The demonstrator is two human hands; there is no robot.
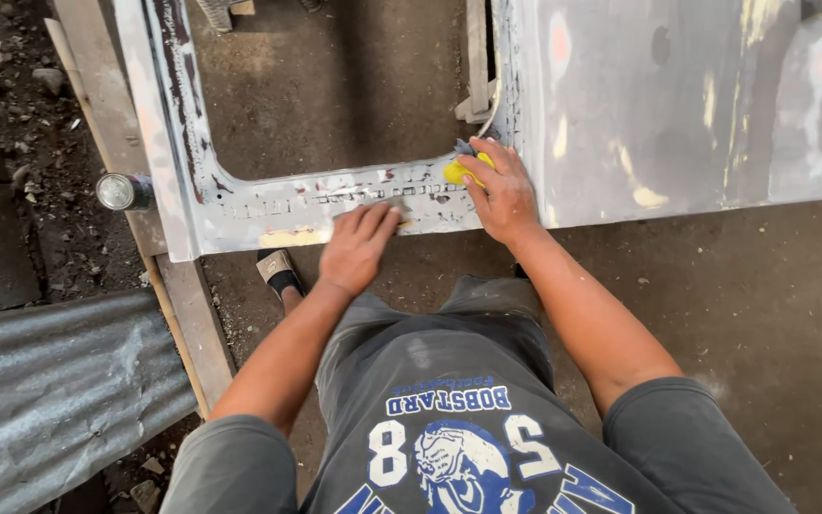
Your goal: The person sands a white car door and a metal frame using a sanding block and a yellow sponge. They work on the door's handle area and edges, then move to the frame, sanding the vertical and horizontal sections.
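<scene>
A grey, primed car door panel [639,105] lies flat over the dirt ground, its window frame [297,202] toward me. My left hand [359,246] presses flat on the lower frame rail, fingers over a small grey piece of sandpaper [394,204]. My right hand [499,190] rests on the frame corner and holds a yellow sponge-like pad [456,171] with a bit of grey cloth.
A small metal can [122,191] lies at the left beside the frame. A wooden plank [183,314] runs under the panel. Corrugated metal sheet [49,390] lies at lower left. My sandalled foot [280,272] shows below the frame. Stones and debris sit at far left.
</scene>
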